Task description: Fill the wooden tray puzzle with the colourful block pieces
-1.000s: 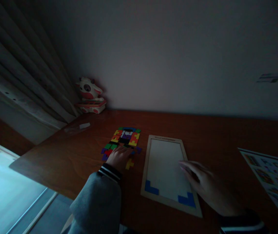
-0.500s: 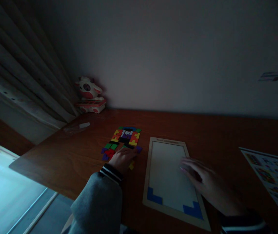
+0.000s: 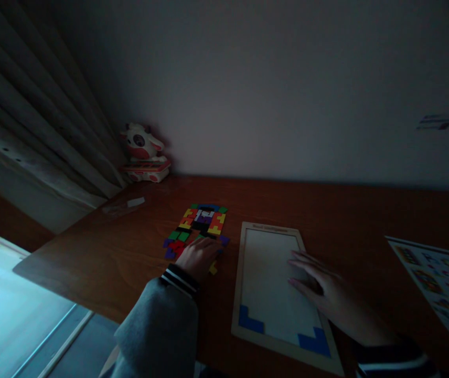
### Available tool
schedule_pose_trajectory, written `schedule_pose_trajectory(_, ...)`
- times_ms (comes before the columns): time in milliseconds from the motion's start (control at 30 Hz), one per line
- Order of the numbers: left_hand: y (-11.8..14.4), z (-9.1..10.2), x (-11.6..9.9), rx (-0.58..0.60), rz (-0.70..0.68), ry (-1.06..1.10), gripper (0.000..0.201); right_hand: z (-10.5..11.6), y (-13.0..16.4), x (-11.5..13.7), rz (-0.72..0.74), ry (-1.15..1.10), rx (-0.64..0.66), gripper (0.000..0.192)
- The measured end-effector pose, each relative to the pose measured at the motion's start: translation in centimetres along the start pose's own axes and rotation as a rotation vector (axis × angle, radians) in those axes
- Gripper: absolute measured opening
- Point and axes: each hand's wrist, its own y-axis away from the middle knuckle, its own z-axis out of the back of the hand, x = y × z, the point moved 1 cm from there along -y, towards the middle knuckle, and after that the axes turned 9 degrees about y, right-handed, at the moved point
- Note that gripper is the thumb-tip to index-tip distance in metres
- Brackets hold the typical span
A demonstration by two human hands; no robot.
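At the far left, well beyond my fingers, a cow-shaped toy [image 3: 145, 152] stands against the wall by the curtain [image 3: 31, 131]. My left hand [image 3: 199, 257] lies palm down on the near end of the pile of coloured puzzle pieces [image 3: 201, 226]; the fingers are curled over the pieces, and I cannot tell whether they pinch one. A yellow piece [image 3: 213, 269] peeks out just under the knuckles.

Right of that hand lies the wooden puzzle tray [image 3: 248, 336], mostly bare, with two blue pieces [image 3: 314, 342] seated in its near corners. My right hand [image 3: 327, 296] rests flat on the tray's right side, fingers spread and pressing down, gripping nothing.

I judge I am picking the next piece while steadying the tray. The next move calls for a clean pinch on one piece, then a carry rightward to fit beside the blue ones. A printed sheet [image 3: 440, 283] lies far right.
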Motion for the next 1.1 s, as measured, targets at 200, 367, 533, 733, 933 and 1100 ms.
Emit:
schedule_pose_trajectory(200,-0.4,0.1,-2.5,-0.066,-0.177,0.08,0.025,0.0,-0.4,0.4,0.023,-0.013,-0.058,0.035)
schedule_pose_trajectory(367,-0.8,-0.7,-6.4,-0.097,-0.421,0.219,0.027,0.4,-0.7,3.8,-0.043,-0.271,-0.001,0.032)
schedule_pose_trajectory(533,-1.1,-1.5,-8.6,-0.102,-0.494,0.284,0.035,0.3,-1.3,7.0,-0.052,-0.528,0.162,0.032)
schedule_pose_trajectory(733,-1.1,-1.2,-7.1,-0.18,-0.343,0.185,0.023,0.2,-1.5,5.4,-0.139,-0.485,0.064,0.025)
schedule_pose_trajectory(933,-0.1,0.6,-2.3,-0.054,-0.037,0.029,0.039,1.5,-4.7,4.0,-0.176,-0.446,0.041,0.025)
schedule_pose_trajectory(1100,1.0,0.5,-0.2,-0.011,0.145,-0.04,0.087,-0.3,-9.6,4.4,-0.11,-0.284,0.04,0.02)
